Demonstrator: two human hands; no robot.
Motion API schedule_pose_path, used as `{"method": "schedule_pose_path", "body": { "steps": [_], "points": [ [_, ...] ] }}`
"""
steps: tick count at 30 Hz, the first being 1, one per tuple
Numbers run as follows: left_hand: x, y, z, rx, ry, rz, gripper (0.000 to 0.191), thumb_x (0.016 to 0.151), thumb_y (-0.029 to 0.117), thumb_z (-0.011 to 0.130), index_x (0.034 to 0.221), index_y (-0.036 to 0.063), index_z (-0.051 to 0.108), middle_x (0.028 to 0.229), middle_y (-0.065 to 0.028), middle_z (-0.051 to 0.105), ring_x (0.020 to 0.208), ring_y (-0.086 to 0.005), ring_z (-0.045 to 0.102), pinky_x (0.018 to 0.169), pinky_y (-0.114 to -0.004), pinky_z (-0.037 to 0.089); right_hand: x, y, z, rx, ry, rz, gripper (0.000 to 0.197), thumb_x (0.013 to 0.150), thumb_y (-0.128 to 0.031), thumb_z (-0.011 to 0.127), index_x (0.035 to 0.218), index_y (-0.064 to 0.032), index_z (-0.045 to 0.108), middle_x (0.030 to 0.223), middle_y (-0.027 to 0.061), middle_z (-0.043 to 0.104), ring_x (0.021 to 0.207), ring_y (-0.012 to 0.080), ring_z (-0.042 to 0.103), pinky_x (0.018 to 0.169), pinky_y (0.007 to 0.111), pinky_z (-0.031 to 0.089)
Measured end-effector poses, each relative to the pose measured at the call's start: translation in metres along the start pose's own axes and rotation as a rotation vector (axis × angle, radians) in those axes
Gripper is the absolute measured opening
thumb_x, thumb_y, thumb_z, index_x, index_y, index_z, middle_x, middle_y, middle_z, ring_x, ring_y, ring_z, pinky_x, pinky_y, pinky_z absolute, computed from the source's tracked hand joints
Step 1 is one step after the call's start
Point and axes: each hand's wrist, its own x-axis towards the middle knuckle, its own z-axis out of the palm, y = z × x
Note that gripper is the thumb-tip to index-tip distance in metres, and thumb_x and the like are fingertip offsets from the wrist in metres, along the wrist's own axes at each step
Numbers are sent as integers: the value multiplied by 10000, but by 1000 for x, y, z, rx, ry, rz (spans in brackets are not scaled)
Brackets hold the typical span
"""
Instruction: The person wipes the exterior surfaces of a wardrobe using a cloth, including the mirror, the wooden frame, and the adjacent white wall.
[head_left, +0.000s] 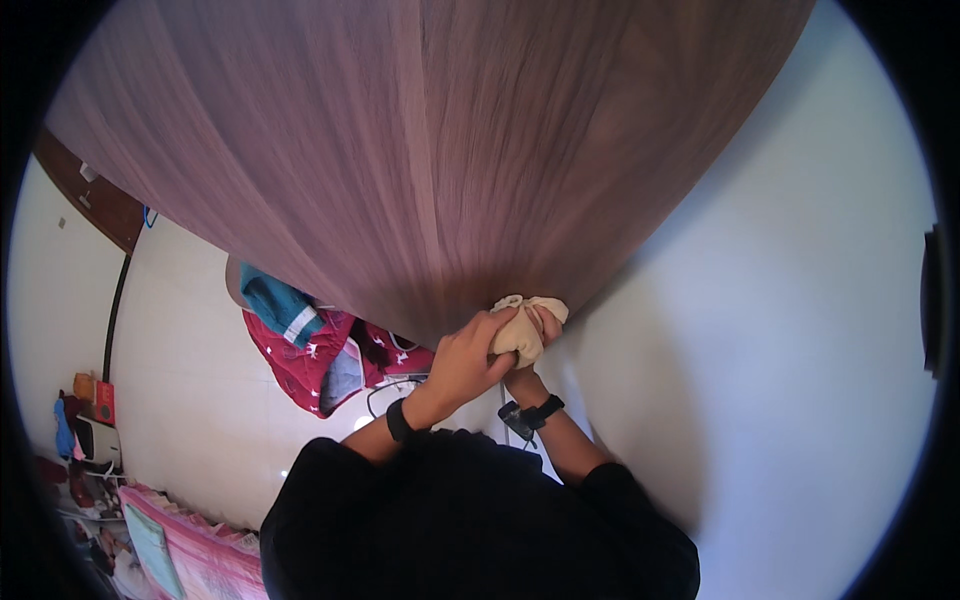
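Observation:
A bunched cream cloth (519, 334) is held between both hands, close against the lower part of a large wood-grain panel (420, 165). My left hand (469, 356) grips the cloth from its left side, thumb below and fingers over the top. My right hand (546, 330) holds its right side, with the fingers partly wrapped in the folds and the palm partly hidden. Both wrists wear black bands; something dark hangs at the right one.
A red patterned quilted fabric (292, 367) and a teal cloth (270, 300) lie left of the panel. A pale wall (787, 337) rises on the right. Pink bedding (210, 555) is at the lower left, near a white appliance (97, 442). A dark cable runs below the red fabric.

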Motion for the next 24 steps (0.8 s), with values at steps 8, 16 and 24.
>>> {"method": "schedule_pose_path", "body": {
  "steps": [8, 16, 24],
  "points": [
    [4, 9, -39, 32, 305, 129, 543, 553, 96, 631, 1079, 65, 500, 906, -160, 546, 758, -326, 569, 639, -356, 476, 60, -49, 18, -34, 64, -155, 438, 787, -406, 535, 1095, -108, 441, 1093, 84, 421, 1011, 244, 401, 812, 397, 358],
    [-21, -28, -46, -38, 278, 118, 518, 580, 99, 647, 1071, 49, 490, 931, -184, 553, 751, -331, 585, 639, -358, 492, 28, -40, 26, -76, -100, -321, 438, 752, -304, 611, 1110, -138, 422, 1105, 63, 403, 1026, 216, 381, 864, 386, 324],
    [-25, -32, -91, -51, 105, 127, 531, 627, 101, 616, 1132, 56, 459, 964, -177, 536, 794, -340, 563, 671, -361, 479, 7, -65, 53, -189, -44, -135, 450, 749, -310, 598, 1112, -115, 419, 1110, 95, 402, 999, 288, 400, 836, 423, 351]
  ]
}}
